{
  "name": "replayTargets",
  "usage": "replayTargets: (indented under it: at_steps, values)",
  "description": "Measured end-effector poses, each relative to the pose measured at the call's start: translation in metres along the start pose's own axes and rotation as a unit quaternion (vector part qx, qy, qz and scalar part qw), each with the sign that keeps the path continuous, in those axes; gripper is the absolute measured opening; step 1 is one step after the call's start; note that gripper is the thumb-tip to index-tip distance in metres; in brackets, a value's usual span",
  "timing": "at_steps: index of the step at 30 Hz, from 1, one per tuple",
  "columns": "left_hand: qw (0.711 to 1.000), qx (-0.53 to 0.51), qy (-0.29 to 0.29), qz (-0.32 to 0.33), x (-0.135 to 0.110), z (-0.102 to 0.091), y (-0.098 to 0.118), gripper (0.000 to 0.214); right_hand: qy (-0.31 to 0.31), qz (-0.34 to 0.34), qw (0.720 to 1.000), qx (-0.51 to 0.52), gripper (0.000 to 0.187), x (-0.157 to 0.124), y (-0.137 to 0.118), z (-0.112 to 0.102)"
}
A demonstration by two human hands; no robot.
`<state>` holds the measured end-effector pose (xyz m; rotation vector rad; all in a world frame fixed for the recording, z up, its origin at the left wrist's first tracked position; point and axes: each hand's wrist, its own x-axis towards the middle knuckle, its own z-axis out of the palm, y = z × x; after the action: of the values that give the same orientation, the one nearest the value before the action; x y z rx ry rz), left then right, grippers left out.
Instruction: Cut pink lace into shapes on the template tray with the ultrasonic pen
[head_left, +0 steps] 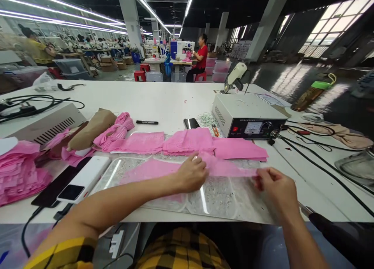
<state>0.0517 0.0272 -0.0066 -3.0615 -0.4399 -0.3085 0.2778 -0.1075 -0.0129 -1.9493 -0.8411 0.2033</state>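
A thin pink fabric strip (pixel 228 168) lies stretched over a clear plastic sheet (pixel 222 201) on the white table (pixel 163 99). My left hand (pixel 191 174) is closed, pinching the strip near its middle. My right hand (pixel 276 187) is closed too, pinching the strip's right end. More of the same pink fabric (pixel 146 171) spreads left under my left forearm. Just behind it runs a row of folded pink fabric pieces (pixel 187 141).
A grey control box with a meter (pixel 248 117) and its cables sits right of the row. A white power bank and phone (pixel 82 179) lie left, beside a pink fabric stack (pixel 20 171). A marker (pixel 147 122) lies behind. A person in red (pixel 201 58) sits at a far table.
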Motion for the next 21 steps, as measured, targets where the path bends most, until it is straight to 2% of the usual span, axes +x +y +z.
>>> replayTargets:
  at_steps: [3, 7, 10, 12, 16, 19, 21]
  values:
    - [0.994, 0.034, -0.007, 0.103, -0.021, 0.009, 0.015, 0.016, -0.046, 0.044, 0.992, -0.107, 0.032, -0.024, 0.037, -0.012]
    - [0.993, -0.02, -0.014, 0.117, -0.024, 0.005, 0.018, 0.015, -0.05, 0.044, 0.977, -0.202, 0.032, -0.037, 0.057, -0.028]
    - [0.991, -0.056, -0.016, 0.119, -0.021, 0.002, 0.015, 0.016, -0.068, 0.06, 0.974, -0.207, 0.029, -0.04, 0.055, -0.037]
    - [0.99, -0.064, -0.019, 0.121, -0.02, 0.002, 0.013, 0.017, -0.06, 0.063, 0.975, -0.203, 0.029, -0.041, 0.052, -0.038]
    - [0.99, -0.078, -0.026, 0.111, -0.021, 0.004, 0.008, 0.019, -0.028, 0.016, 0.981, -0.192, 0.031, -0.038, 0.046, -0.032]
    - [0.989, -0.088, -0.048, 0.109, -0.013, 0.001, 0.003, 0.016, -0.083, -0.013, 0.973, -0.216, 0.027, -0.026, 0.041, -0.025]
    - [0.991, -0.088, -0.066, 0.079, 0.002, -0.002, -0.002, 0.014, -0.103, -0.026, 0.97, -0.218, 0.024, -0.013, 0.038, -0.021]
